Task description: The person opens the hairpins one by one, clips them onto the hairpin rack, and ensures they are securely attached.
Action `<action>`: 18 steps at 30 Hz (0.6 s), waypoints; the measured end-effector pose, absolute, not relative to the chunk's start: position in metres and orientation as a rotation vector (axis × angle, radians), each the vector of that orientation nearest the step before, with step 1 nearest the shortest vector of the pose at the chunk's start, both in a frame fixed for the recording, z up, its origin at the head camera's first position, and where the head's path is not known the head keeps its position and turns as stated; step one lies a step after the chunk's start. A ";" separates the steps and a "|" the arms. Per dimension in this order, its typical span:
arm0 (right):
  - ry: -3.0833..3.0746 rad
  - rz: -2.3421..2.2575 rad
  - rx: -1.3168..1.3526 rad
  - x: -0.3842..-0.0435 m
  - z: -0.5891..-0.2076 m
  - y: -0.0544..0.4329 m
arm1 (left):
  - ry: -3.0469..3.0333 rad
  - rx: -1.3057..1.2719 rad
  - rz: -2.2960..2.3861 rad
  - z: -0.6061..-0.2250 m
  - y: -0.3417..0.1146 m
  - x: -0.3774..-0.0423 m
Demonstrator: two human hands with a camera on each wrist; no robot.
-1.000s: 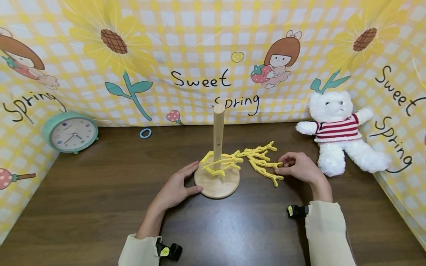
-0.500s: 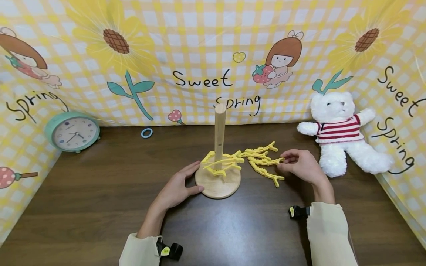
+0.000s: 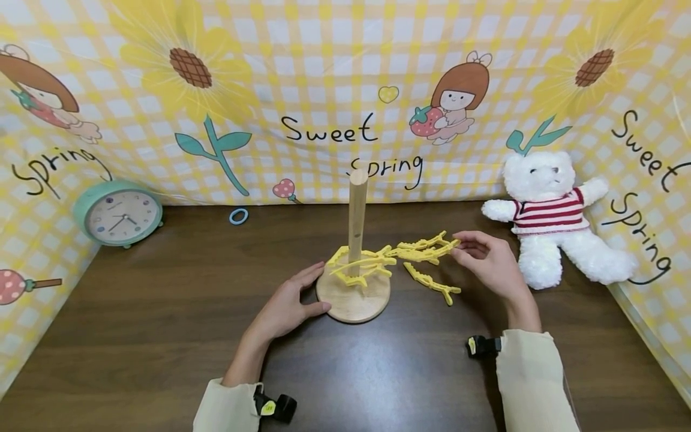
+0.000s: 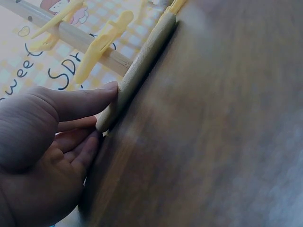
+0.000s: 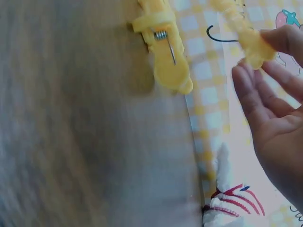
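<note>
Left hand point(image 3: 288, 306): at the left edge of the round wooden base point(image 3: 352, 305), fingers spread from the thumb, thumb toward the near side and fingers toward the far side; the left wrist view shows them touching the rim from both sides, holding it.
Right hand point(image 3: 488, 264): right of the stand, thumb and fingertips pinching the outer end of a yellow clip.
Pinched clip point(image 3: 445, 248): right of the post, its inner end close to other clips; whether it touches them cannot be told.
Wooden post point(image 3: 356, 222): upright on the base, with a small dark mark partway up.
Clips at the post point(image 3: 356, 280): several yellow ones clustered around its lower part, jutting out in different directions above the base.
Clip beside the pinched one point(image 3: 420, 245): on the far side of it, partly overlapping in the head view.
Lower clip point(image 3: 429, 281): on the dark wooden worktop point(image 3: 162, 336), apart from the others, forked end toward the right.
Spring: in the right wrist view, a clip near the right hand shows a metal coil point(image 5: 161, 35).
Toy bear point(image 3: 545, 204): right rear, in a red-striped top.
Clock point(image 3: 123, 217): left rear, green-cased.
Blue ring point(image 3: 238, 209): flat near the checked cloth point(image 3: 318, 66).
Sleeves point(image 3: 531, 378): cream, each with a black wrist camera point(image 3: 483, 345) beside it.
</note>
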State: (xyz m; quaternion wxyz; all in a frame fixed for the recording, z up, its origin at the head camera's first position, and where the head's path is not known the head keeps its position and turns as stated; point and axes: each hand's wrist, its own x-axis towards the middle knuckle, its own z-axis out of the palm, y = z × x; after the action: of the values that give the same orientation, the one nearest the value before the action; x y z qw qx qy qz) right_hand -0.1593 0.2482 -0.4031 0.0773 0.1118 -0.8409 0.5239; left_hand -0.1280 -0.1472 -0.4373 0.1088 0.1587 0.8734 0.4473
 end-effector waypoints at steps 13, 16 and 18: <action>-2.381 1.653 0.430 -0.159 -0.393 0.225 | 2.558 0.481 1.334 -0.437 -0.147 -0.128; -2.343 1.638 0.469 -0.160 -0.392 0.220 | 2.560 0.480 1.328 -0.438 -0.147 -0.128; -2.312 1.629 0.494 -0.160 -0.392 0.216 | 2.558 0.476 1.328 -0.438 -0.148 -0.128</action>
State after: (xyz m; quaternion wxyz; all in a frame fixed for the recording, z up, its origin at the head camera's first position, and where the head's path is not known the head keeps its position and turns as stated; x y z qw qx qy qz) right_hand -0.1602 0.2159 -0.3918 0.1350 0.1703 -0.7979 0.5622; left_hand -0.1281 -0.1476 -0.4380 0.1097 0.1620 0.8704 0.4518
